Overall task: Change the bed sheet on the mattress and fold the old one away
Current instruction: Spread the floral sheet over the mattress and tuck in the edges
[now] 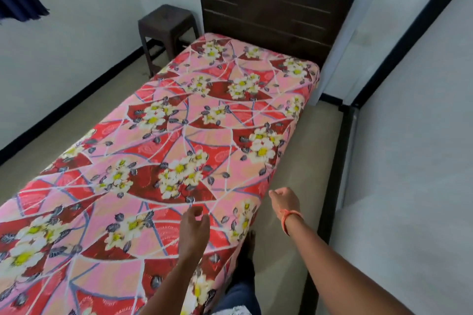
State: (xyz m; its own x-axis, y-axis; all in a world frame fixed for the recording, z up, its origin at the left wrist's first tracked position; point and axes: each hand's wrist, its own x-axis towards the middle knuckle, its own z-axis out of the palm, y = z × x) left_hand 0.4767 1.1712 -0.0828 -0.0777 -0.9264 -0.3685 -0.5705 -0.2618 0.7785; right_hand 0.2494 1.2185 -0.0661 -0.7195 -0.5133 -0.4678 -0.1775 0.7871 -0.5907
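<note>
A pink and red bed sheet (179,140) with white flowers lies spread flat over the whole mattress, its edges hanging down the sides. My left hand (193,229) hovers above the sheet near the right edge, fingers loosely curled and holding nothing. My right hand (285,203), with an orange thread on the wrist, hangs just beyond the mattress's right edge over the floor, fingers loosely curled and empty. Neither hand touches the sheet as far as I can tell.
A dark wooden headboard (273,10) stands at the far end against the white wall. A dark plastic stool (166,30) sits left of the bed's head. A narrow strip of floor (309,161) runs between the bed and the right wall. My foot (249,241) stands there.
</note>
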